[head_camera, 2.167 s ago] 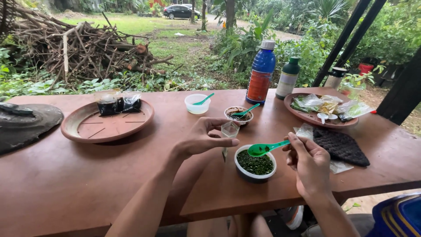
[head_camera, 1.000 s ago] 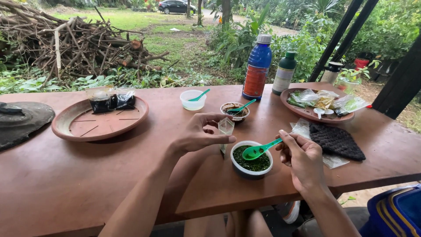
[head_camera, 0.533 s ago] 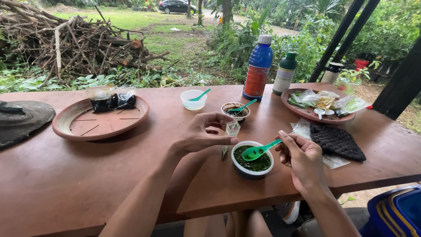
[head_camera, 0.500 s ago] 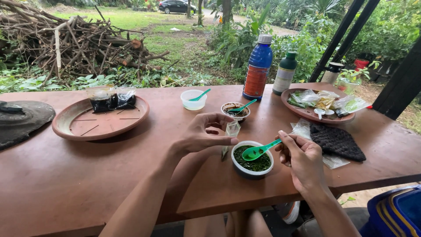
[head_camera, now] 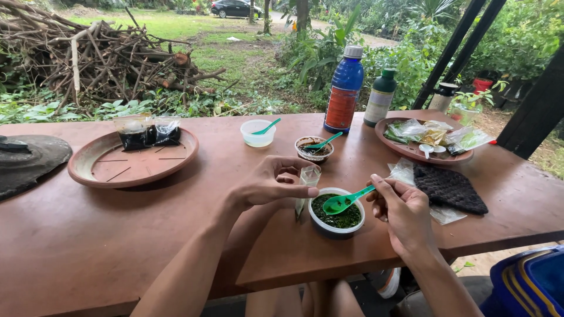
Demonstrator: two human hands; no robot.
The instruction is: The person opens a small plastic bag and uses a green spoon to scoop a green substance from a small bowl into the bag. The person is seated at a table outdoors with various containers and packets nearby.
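Obs., head view. Our left hand [head_camera: 267, 185] is pinched on a small clear plastic bag [head_camera: 306, 183], which hangs upright with its mouth up, held just beside the near-left rim of the white cup of dark green granules [head_camera: 336, 212]. Our right hand [head_camera: 402, 208] is closed on the handle of a green spoon [head_camera: 348, 201]. The two hands are apart, with the cup between them.

Key relation: the spoon's long axis runs from our right hand, at upper right, down and leftward to its bowl, which sits over the granules near the cup's middle. The bag mouth lies to the left of the spoon bowl and a little higher, near it but not touching. The spoon's axis points roughly toward the bag. Our left hand is the nearer one to the bag; our right hand is the nearer one to the cup. We cannot tell whether the spoon bowl carries any granules.

Cup stands on the brown wooden surface [head_camera: 117, 235] near its front edge. Farther back are a second small cup with a green spoon [head_camera: 314, 149], a white cup [head_camera: 258, 132], a blue bottle [head_camera: 344, 90] and a green bottle [head_camera: 379, 97]. To the right of our right hand lies a dark knitted cloth [head_camera: 449, 188].
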